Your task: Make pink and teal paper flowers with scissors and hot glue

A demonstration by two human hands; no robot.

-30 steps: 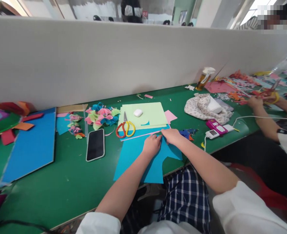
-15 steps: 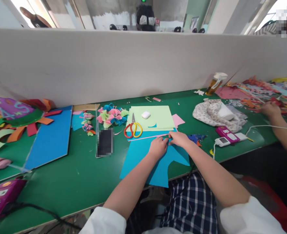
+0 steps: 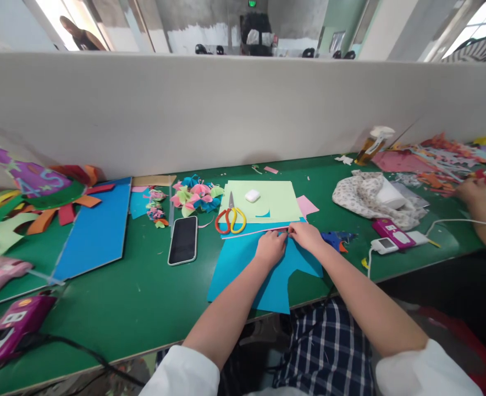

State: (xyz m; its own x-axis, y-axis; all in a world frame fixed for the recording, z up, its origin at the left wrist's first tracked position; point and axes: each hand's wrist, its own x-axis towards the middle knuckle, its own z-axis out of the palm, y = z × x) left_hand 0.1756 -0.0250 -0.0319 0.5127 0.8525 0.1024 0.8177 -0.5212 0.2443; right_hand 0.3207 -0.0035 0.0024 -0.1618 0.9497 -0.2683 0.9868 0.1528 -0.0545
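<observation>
A cut blue paper sheet [image 3: 235, 269] lies in front of me, with a curved notch in its near right side and one part over the table edge. Both hands meet at its far edge. My left hand [image 3: 271, 247] has curled fingers pressed on the sheet. My right hand [image 3: 306, 236] pinches the edge close beside it; the fingertips are partly hidden. A thin pink strip [image 3: 253, 233] runs along that edge up to my fingers. Just beyond are scissors [image 3: 230, 219] with red and yellow handles, on pale green paper [image 3: 280, 192] with a white case [image 3: 252, 196].
A phone [image 3: 183, 240] and paper flowers [image 3: 197, 195] are on my left, then a blue board [image 3: 98, 236] and a purple cone hat [image 3: 40, 179]. A blue glue gun [image 3: 337, 240], a floral cloth [image 3: 356, 195] and a co-worker's hand [image 3: 474, 192] are at right.
The view has shifted slightly, so everything sits a little further right. Both hands stay together at the sheet's far edge, with barely any visible movement.
</observation>
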